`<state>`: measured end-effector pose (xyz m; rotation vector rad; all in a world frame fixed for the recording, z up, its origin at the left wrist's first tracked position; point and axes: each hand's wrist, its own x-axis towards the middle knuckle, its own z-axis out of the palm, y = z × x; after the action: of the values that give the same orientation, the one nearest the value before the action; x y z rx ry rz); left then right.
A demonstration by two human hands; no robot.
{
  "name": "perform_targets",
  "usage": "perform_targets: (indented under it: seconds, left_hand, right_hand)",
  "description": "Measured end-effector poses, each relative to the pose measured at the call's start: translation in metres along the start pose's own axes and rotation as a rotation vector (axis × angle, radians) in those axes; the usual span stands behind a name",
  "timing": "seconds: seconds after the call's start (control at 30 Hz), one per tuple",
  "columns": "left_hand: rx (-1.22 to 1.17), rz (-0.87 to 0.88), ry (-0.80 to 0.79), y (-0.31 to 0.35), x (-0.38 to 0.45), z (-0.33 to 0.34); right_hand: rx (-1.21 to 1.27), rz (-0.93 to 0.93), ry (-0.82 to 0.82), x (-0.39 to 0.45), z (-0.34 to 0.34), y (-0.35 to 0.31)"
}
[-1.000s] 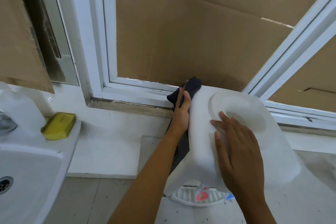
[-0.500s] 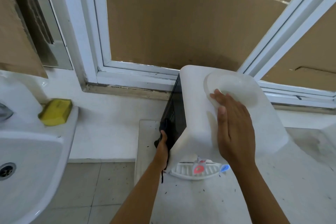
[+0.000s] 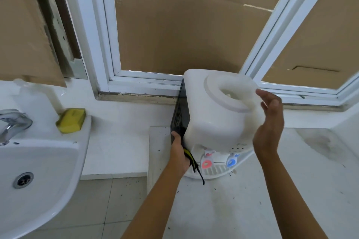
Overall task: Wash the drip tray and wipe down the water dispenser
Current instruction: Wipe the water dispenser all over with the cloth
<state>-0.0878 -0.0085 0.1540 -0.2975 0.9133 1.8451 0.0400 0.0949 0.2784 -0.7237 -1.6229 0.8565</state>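
A white plastic countertop water dispenser (image 3: pixel 217 122) with a black side panel stands on the speckled white desk (image 3: pixel 252 209) below the window, its white slotted drip tray (image 3: pixel 215 170) seated under the red and blue taps. The left hand (image 3: pixel 179 153) has its fingers curled around a dark cloth with a yellow edge (image 3: pixel 191 158), pressed against the dispenser's lower left corner. The right hand (image 3: pixel 269 124) is held against the dispenser's right side, fingers loosely spread.

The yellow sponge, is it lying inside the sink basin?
No, the yellow sponge lies on the flat ledge of the sink beside the tap, not in the basin.
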Motion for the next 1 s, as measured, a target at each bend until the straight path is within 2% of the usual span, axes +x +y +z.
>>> perform_targets:
  seconds: [0.1,0.2,0.3,0.5,0.67,0.83,1.0]
  left_hand:
    - [0.064,0.112,-0.042,0.007,-0.012,0.022]
    - [0.186,0.219,-0.098,0.015,-0.025,0.043]
    - [0.304,0.329,-0.070,0.012,-0.028,0.050]
    - [0.522,0.729,0.234,-0.022,-0.047,0.082]
    - [0.612,0.890,0.507,-0.054,-0.058,0.124]
    - [1.023,1.001,0.740,-0.098,-0.042,0.150]
    - [1.238,1.107,0.857,-0.130,-0.030,0.166]
  right_hand:
    - [0.016,0.084,0.073,-0.005,-0.031,0.007]
    - [0.020,0.081,0.096,-0.009,-0.058,0.019]
    - [0.028,0.084,0.113,-0.010,-0.078,0.034]
    - [0.076,0.101,0.034,0.001,-0.109,0.053]
    - [0.108,0.121,-0.094,0.014,-0.131,0.068]
    - [0.170,0.139,-0.194,0.024,-0.151,0.088]
    - [0.220,0.153,-0.258,0.039,-0.175,0.101]
